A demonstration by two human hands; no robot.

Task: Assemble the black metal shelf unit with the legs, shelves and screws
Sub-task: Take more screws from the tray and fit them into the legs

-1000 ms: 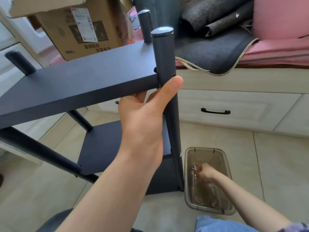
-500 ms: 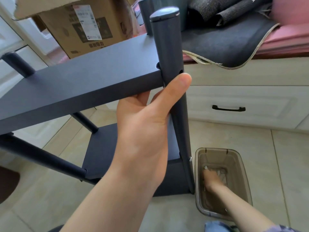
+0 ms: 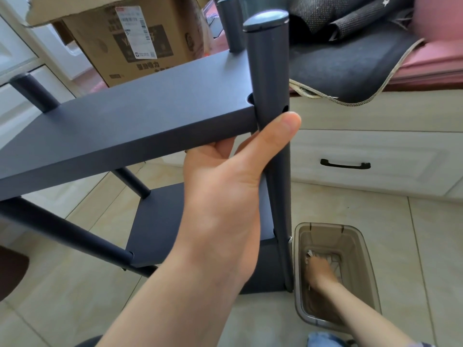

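Note:
The black shelf unit stands on the tiled floor with an upper shelf (image 3: 137, 116) and a lower shelf (image 3: 160, 221) between round legs. My left hand (image 3: 220, 196) grips the near right leg (image 3: 268, 71) at the upper shelf's corner, thumb on the leg just under an open screw hole, fingers hidden beneath the shelf. My right hand (image 3: 319, 270) reaches down into a clear brown plastic bin (image 3: 360, 236) among small metal parts (image 3: 333, 259). Its fingers are blurred and hidden, so any hold cannot be told.
A cardboard box (image 3: 140, 41) sits behind the unit. A white cabinet with a black drawer handle (image 3: 345, 165) runs along the right, with a dark cushion (image 3: 350, 66) and pink padding on top. Bare floor tiles lie to the right of the bin.
The view has come closer to the shelf. My right hand has pushed deeper into the bin. My left hand keeps the same grip on the leg.

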